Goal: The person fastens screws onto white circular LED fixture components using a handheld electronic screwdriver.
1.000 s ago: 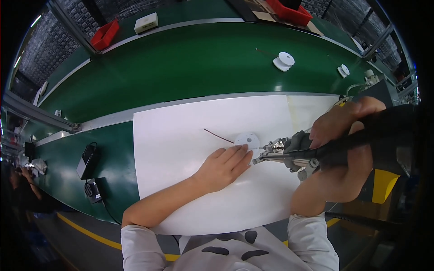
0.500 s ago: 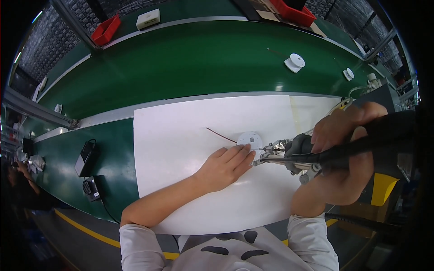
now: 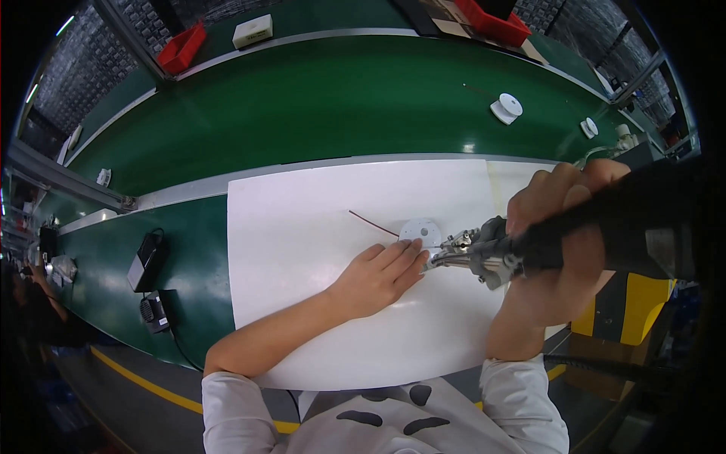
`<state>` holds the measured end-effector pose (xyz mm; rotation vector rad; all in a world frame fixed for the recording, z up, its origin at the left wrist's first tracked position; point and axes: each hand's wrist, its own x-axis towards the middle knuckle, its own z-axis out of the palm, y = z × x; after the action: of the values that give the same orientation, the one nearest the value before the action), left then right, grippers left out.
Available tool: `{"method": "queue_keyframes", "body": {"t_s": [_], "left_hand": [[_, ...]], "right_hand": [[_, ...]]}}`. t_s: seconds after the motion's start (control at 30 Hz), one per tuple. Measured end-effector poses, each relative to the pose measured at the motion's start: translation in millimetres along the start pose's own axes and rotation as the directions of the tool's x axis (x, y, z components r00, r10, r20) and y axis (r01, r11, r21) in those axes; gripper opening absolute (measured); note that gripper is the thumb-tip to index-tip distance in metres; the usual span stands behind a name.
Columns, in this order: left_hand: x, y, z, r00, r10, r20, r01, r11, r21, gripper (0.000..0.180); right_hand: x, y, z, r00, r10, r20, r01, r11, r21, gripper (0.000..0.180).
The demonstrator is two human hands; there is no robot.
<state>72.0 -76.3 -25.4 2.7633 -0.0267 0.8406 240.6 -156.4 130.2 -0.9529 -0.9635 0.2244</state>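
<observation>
Just past the left hand (image 3: 368, 281), a thin red wire (image 3: 374, 225) pokes out of a white round part (image 3: 415, 227), clear of the fingers. They lie close together on the part's near edge, likely to hold it still (I cannot tell if the thumb pinches). To their right, the right hand (image 3: 556, 227) is clamped round a tool (image 3: 495, 261), maybe to steady its metal tip (image 3: 458, 244) beside the part.
</observation>
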Motion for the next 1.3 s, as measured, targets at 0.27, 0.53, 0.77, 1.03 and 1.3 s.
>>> {"method": "queue_keyframes", "body": {"t_s": [0.27,0.53,0.77,1.03,1.3], "left_hand": [[-1.5,-10.2,10.9,0.992,0.104,0.065,-0.090,0.978,-0.189,0.036],[1.6,-16.3,16.8,0.981,0.087,0.174,-0.061,0.987,-0.151,0.040],[-1.8,-23.4,24.0,0.971,0.078,0.224,-0.055,0.993,-0.109,0.039],[-10.0,-35.0,26.7,0.974,0.048,0.220,-0.025,0.994,-0.105,0.038],[-11.1,-42.7,31.2,0.977,0.043,0.210,-0.025,0.996,-0.090,0.039]], "right_hand": [[12.2,-6.6,-28.2,0.990,-0.120,-0.077,0.116,0.991,-0.061,0.040],[19.0,7.2,-33.5,0.996,-0.068,-0.061,0.058,0.987,-0.152,0.037],[13.5,23.8,-18.9,0.998,-0.020,-0.056,0.012,0.989,-0.149,0.030],[20.5,64.0,-42.5,0.957,-0.100,0.272,0.088,0.994,0.058,0.027],[17.3,68.2,-16.5,0.994,-0.013,0.111,0.018,0.999,-0.043,0.028]]}}
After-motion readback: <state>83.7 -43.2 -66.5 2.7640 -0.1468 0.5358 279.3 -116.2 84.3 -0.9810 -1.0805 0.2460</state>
